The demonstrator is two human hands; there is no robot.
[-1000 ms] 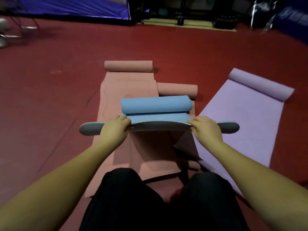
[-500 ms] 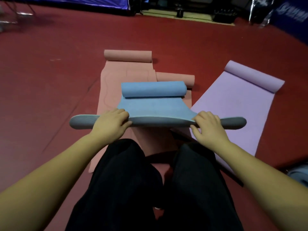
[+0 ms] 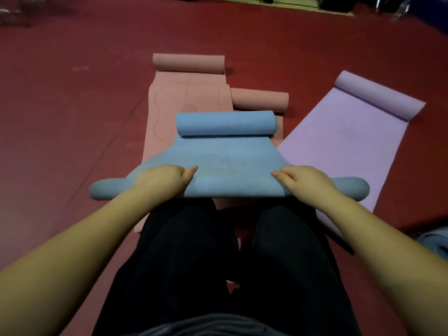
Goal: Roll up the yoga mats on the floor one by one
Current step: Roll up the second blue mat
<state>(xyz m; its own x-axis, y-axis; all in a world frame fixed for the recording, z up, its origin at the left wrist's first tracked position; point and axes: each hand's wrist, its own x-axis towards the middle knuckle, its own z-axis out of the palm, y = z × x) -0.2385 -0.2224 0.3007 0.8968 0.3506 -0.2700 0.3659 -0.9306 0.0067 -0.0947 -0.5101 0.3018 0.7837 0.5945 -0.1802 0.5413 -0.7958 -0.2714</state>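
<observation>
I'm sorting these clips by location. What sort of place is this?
Probably a gym or sports hall. A wide dark red sports floor stretches out, several yoga mats lie on it (blue mat, pink mat, purple mat), and dim shapes, perhaps equipment, line the far edge.

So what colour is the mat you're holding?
Blue: the mat in both hands, seen from the head camera.

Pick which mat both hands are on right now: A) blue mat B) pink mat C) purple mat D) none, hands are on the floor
A: the left hand and right hand each hold the near rolled edge of the blue mat, thumbs on top; the pink mat and purple mat lie untouched.
</observation>
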